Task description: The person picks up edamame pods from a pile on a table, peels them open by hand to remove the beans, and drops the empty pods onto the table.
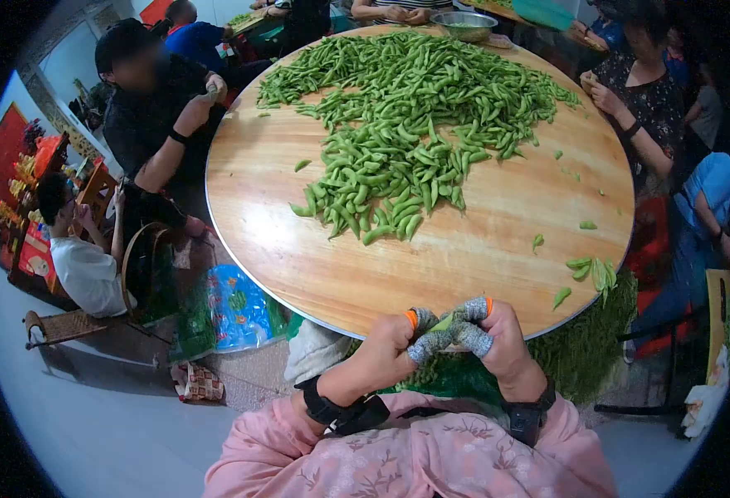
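Observation:
At the near edge of the round wooden table [265, 216], my left hand [391, 336] and my right hand [502, 339] meet in front of my body. Grey knitted finger covers with orange bands are on some of my fingers. Between the covered fingertips of both hands is a green soybean pod [443, 323], partly hidden by them. Several flat pods [593, 272] lie by the table's right edge, beyond my right hand. A large pile of soybean pods [431, 91] spreads over the far half of the table.
A metal bowl [465, 26] stands at the table's far edge. One person in black [161, 116] is at the left, another in a dark patterned top [643, 108] at the right. Green scraps [585, 349] lie below the table; a blue plastic bag [240, 307] is on the floor.

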Demonstrator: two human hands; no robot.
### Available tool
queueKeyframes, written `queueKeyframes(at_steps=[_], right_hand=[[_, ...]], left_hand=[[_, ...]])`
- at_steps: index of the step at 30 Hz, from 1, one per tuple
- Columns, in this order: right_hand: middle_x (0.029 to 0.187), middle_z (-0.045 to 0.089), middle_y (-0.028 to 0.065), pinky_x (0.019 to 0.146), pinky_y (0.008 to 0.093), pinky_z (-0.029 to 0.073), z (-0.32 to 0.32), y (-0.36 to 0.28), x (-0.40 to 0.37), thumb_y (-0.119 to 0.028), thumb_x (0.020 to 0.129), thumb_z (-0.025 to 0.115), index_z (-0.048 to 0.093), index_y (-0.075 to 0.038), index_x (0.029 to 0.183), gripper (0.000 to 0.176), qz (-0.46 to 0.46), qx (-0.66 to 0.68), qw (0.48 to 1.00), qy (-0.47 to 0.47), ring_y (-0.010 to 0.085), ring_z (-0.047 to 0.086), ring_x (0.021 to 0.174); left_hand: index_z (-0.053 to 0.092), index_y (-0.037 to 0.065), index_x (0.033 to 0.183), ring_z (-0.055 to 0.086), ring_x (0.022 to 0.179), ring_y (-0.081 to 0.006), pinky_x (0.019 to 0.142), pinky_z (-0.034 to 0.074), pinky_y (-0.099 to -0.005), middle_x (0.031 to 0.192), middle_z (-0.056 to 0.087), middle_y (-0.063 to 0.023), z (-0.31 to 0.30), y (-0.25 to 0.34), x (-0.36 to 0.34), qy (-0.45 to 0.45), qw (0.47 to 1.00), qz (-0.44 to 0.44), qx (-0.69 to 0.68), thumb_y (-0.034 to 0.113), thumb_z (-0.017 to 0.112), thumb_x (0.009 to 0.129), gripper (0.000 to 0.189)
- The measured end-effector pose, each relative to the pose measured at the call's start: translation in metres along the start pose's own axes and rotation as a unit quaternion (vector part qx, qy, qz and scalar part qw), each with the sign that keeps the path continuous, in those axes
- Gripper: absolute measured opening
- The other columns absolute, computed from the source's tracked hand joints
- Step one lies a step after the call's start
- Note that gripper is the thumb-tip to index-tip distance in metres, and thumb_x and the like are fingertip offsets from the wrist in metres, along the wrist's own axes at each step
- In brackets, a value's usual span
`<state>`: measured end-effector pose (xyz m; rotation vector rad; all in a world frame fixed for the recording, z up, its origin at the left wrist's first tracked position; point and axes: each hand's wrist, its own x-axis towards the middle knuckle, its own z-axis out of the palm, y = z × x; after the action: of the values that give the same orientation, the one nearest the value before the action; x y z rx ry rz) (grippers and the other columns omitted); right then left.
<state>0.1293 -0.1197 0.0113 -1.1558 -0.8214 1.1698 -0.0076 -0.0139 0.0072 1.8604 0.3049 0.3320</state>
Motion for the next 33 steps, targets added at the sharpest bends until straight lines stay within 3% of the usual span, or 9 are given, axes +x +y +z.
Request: queueKeyframes(at_steps=[10, 13, 15, 19, 21, 24, 27, 33], right_hand=[[0.075, 0.057, 0.0029, 0.065, 0.0219, 0.043, -0.002, 0.000, -0.001, 0.001, 0.074, 0.054, 0.056, 0.003, 0.081, 0.008, -0.017, -0.038, 0.998, -0.038, 0.0096, 0.053, 0.071], [0.075, 0.057, 0.0022, 0.065, 0.0213, 0.042, -0.004, 0.003, -0.001, 0.000, 0.073, 0.055, 0.056, 0.002, 0.080, 0.008, -0.017, -0.014, 0.998, -0.052, 0.0086, 0.052, 0.071], [0.075, 0.057, 0.0018, 0.065, 0.0211, 0.042, -0.003, 0.002, 0.000, 0.000, 0.073, 0.055, 0.056, 0.002, 0.080, 0.007, 0.004, -0.008, 0.998, -0.056, 0.0081, 0.052, 0.070], [0.075, 0.057, 0.0015, 0.064, 0.0210, 0.041, 0.005, 0.001, 0.002, 0.000, 0.073, 0.054, 0.056, 0.002, 0.080, 0.007, -0.020, -0.017, 0.999, -0.041, 0.0079, 0.051, 0.070], [0.074, 0.056, 0.0012, 0.063, 0.0207, 0.041, 0.009, -0.001, 0.002, 0.000, 0.073, 0.053, 0.056, 0.002, 0.080, 0.007, -0.028, -0.089, 0.995, -0.015, 0.0079, 0.051, 0.069], [0.073, 0.056, 0.0010, 0.062, 0.0206, 0.041, 0.012, -0.003, 0.002, 0.001, 0.073, 0.053, 0.056, 0.003, 0.080, 0.008, -0.039, -0.098, 0.994, -0.039, 0.0076, 0.050, 0.069], [0.072, 0.055, 0.0009, 0.061, 0.0205, 0.041, 0.010, 0.000, 0.003, 0.001, 0.072, 0.054, 0.056, 0.003, 0.080, 0.009, -0.016, -0.075, 0.996, -0.034, 0.0069, 0.050, 0.068], [0.073, 0.055, 0.0013, 0.061, 0.0206, 0.042, 0.009, 0.002, 0.001, 0.000, 0.072, 0.054, 0.056, 0.002, 0.081, 0.010, -0.029, -0.123, 0.991, -0.039, 0.0068, 0.050, 0.067]], left_hand=[[0.053, 0.000, 0.082, 0.044, 0.058, -0.0094, 0.053, 0.038, -0.0235, 0.062, 0.049, -0.0042, -0.002, 0.002, -0.003, -0.035, 0.999, -0.017, -0.027, 0.016, 0.048, 0.081, 0.018], [0.051, -0.001, 0.077, 0.041, 0.050, -0.0159, 0.048, 0.036, -0.0278, 0.057, 0.044, -0.0096, -0.003, 0.001, -0.005, -0.026, 0.996, 0.014, -0.085, 0.014, 0.045, 0.079, 0.016], [0.050, -0.001, 0.076, 0.041, 0.051, -0.0145, 0.048, 0.036, -0.0267, 0.057, 0.043, -0.0080, -0.008, 0.004, -0.007, -0.058, 0.995, -0.017, -0.082, 0.014, 0.044, 0.080, 0.016], [0.049, 0.001, 0.075, 0.041, 0.054, -0.0080, 0.049, 0.035, -0.0216, 0.059, 0.046, -0.0009, -0.002, -0.003, -0.013, -0.024, 0.995, -0.015, -0.098, 0.016, 0.045, 0.082, 0.017], [0.050, 0.002, 0.073, 0.040, 0.053, -0.0071, 0.048, 0.034, -0.0206, 0.060, 0.045, 0.0018, 0.004, -0.002, -0.017, 0.041, 0.972, -0.077, -0.220, 0.017, 0.045, 0.083, 0.018], [0.050, 0.002, 0.075, 0.041, 0.054, -0.0091, 0.049, 0.035, -0.0230, 0.059, 0.045, 0.0010, 0.002, -0.014, -0.019, 0.062, 0.993, -0.012, -0.101, 0.020, 0.042, 0.085, 0.022], [0.050, 0.004, 0.073, 0.037, 0.053, -0.0053, 0.047, 0.032, -0.0189, 0.059, 0.044, 0.0028, 0.002, -0.007, -0.017, 0.059, 0.985, -0.032, -0.157, 0.022, 0.045, 0.084, 0.022], [0.049, 0.002, 0.081, 0.037, 0.055, -0.0053, 0.048, 0.032, -0.0190, 0.061, 0.043, 0.0024, 0.001, -0.003, -0.017, 0.057, 0.991, -0.009, -0.122, 0.016, 0.040, 0.085, 0.017]])
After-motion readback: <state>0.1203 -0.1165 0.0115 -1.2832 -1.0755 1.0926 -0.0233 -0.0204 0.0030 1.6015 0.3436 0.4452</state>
